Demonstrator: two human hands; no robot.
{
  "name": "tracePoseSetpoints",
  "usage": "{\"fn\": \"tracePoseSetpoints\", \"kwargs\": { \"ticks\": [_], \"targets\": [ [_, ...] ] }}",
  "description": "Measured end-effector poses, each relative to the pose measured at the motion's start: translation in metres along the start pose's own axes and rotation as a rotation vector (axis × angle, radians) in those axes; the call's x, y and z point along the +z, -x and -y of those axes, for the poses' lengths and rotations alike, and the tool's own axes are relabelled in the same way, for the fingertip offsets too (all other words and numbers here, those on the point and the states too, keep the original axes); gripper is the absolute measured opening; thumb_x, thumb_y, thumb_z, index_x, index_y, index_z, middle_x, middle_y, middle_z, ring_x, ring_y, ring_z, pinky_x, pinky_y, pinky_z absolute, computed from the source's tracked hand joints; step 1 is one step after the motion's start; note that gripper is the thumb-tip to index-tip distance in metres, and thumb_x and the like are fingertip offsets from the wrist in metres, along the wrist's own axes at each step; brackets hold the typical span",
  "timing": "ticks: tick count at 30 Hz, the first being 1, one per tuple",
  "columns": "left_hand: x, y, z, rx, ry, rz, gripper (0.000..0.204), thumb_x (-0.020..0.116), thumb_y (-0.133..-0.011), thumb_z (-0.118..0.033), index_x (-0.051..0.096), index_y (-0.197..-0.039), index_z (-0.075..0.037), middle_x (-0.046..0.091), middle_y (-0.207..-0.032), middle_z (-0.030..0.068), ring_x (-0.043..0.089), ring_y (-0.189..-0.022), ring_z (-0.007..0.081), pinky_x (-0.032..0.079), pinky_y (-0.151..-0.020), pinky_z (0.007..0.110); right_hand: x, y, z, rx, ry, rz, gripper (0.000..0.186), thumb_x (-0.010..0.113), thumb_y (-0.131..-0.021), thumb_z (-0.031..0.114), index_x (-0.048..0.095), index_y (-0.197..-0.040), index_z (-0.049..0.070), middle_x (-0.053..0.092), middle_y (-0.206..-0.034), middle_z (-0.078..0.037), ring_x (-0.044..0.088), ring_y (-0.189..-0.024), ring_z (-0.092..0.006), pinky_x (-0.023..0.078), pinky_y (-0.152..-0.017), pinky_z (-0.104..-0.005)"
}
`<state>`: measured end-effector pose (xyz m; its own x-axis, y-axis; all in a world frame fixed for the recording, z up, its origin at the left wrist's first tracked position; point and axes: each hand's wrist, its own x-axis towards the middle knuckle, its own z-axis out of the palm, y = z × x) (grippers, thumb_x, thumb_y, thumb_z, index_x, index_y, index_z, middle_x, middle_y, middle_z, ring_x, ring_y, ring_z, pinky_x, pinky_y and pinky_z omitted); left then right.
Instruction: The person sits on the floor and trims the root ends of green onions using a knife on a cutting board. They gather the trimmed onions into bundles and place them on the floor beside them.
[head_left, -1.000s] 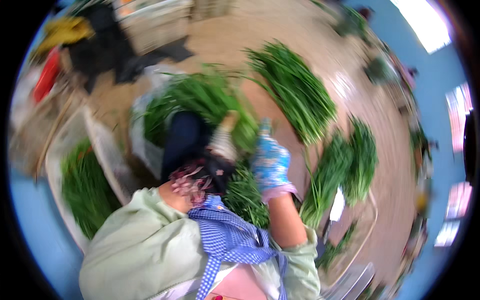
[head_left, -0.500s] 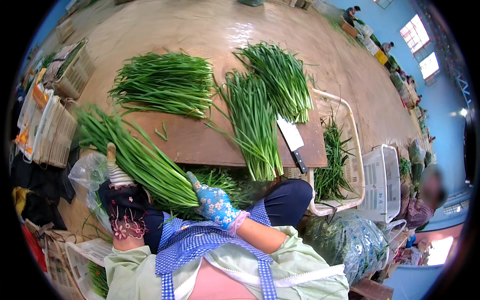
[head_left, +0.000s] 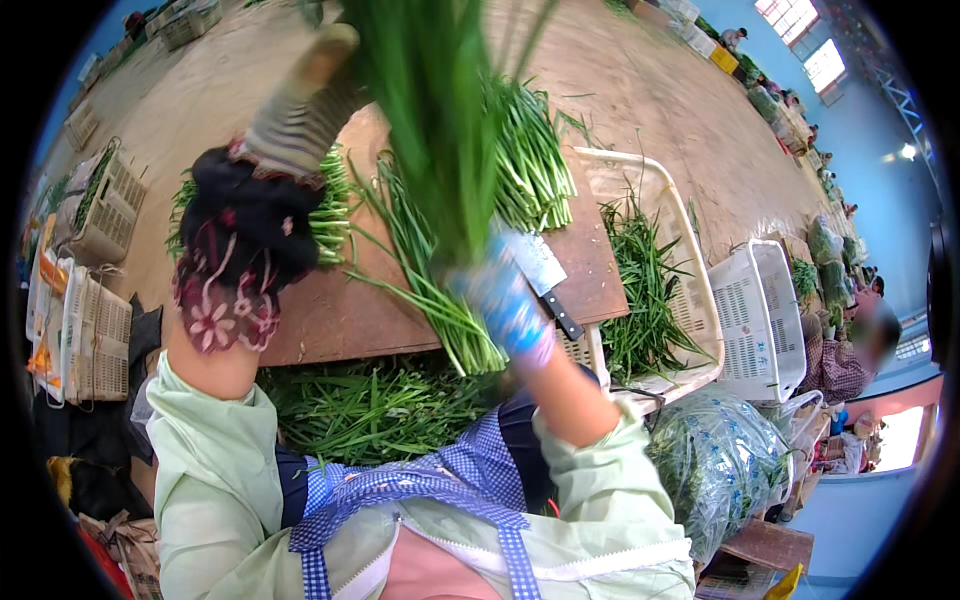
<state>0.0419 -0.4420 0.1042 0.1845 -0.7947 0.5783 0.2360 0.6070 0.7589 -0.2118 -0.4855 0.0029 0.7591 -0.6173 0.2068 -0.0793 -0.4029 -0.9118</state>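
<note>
A large bunch of green garlic chives point(head_left: 425, 130), blurred by motion, stands upright in front of me, leaves pointing away. My right hand point(head_left: 505, 300), in a blue floral glove, is closed around its stem end. My left hand point(head_left: 305, 115), in a striped glove, is at the leafy part with its thumb showing; its other fingers are hidden behind the leaves. Below lies a brown board point(head_left: 330, 325) with more chives: a left pile point(head_left: 333, 215) partly behind my sleeve, a middle pile point(head_left: 465, 335) and a right pile point(head_left: 535, 170). A black-handled knife point(head_left: 560, 313) rests beside my right hand.
Loose leaves point(head_left: 380, 410) lie heaped between the board and my lap. At the right stand a cream crate point(head_left: 705, 320) with trimmings, a white crate point(head_left: 750, 320) and a clear bag of greens point(head_left: 715, 460). Further crates point(head_left: 95, 330) are at the left. A co-worker point(head_left: 850, 355) sits far right.
Both hands have lifted the bunch from my lap, at the left, up and forward over the board. It has swung from slanting left to nearly upright. My view has shifted slightly.
</note>
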Motion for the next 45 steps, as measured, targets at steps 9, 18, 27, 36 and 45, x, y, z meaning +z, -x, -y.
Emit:
{"fn": "tracePoseSetpoints", "kwargs": {
  "ticks": [9,18,27,36,45],
  "targets": [
    [0.106,0.077,0.148,-0.349,-1.174,0.338,0.056,0.066,-0.077,-0.036,0.051,-0.122,-0.006,0.05,-0.125,0.0186,0.042,-0.123,0.0335,0.026,-0.106,0.045,-0.205,-0.191,-0.091,0.147,-0.075,-0.266,0.038,0.071,-0.07,0.011,0.056,-0.105,0.005,0.063,-0.079,-0.006,0.057,-0.063,-0.0141,0.047,-0.055,-0.0278],
    [0.112,0.119,0.217,-0.3,-1.445,0.815,0.062,0.043,-0.084,-0.054,0.054,-0.12,-0.005,0.052,-0.124,0.0161,0.038,-0.126,0.0341,0.009,-0.108,0.057,-0.26,-0.12,-0.347,0.33,0.869,0.089,0.036,0.065,-0.073,0.026,0.059,-0.103,0.006,0.065,-0.086,-0.016,0.064,-0.079,-0.0269,0.051,-0.07,-0.0357],
    [0.105,0.127,0.213,-0.317,-1.478,0.755,0.06,0.042,-0.086,-0.053,0.056,-0.114,-0.003,0.055,-0.118,0.0148,0.041,-0.123,0.0333,0.009,-0.108,0.058,-0.197,-0.129,-0.246,0.391,0.585,0.005,0.044,0.062,-0.079,0.022,0.052,-0.118,0.004,0.064,-0.097,-0.02,0.061,-0.089,-0.0342,0.047,-0.078,-0.0395],
    [0.108,0.127,0.211,-0.364,-1.496,0.711,0.056,0.046,-0.085,-0.049,0.057,-0.114,-0.002,0.056,-0.115,0.0154,0.043,-0.121,0.0339,0.009,-0.108,0.058,-0.196,-0.155,-0.228,0.549,1.121,0.233,0.045,0.059,-0.075,0.034,0.061,-0.108,0.005,0.057,-0.113,-0.023,0.054,-0.106,-0.0368,0.044,-0.09,-0.0418],
    [0.105,0.119,0.192,-0.175,-1.394,0.466,0.043,0.057,-0.081,-0.037,0.058,-0.109,-0.004,0.054,-0.116,0.0156,0.045,-0.118,0.0345,0.015,-0.107,0.059,-0.24,-0.148,-0.23,0.513,0.672,0.478,0.064,0.069,-0.072,0.045,0.055,-0.121,0.005,0.062,-0.111,-0.015,0.058,-0.103,-0.0254,0.044,-0.088,-0.0331]
  ]
}}
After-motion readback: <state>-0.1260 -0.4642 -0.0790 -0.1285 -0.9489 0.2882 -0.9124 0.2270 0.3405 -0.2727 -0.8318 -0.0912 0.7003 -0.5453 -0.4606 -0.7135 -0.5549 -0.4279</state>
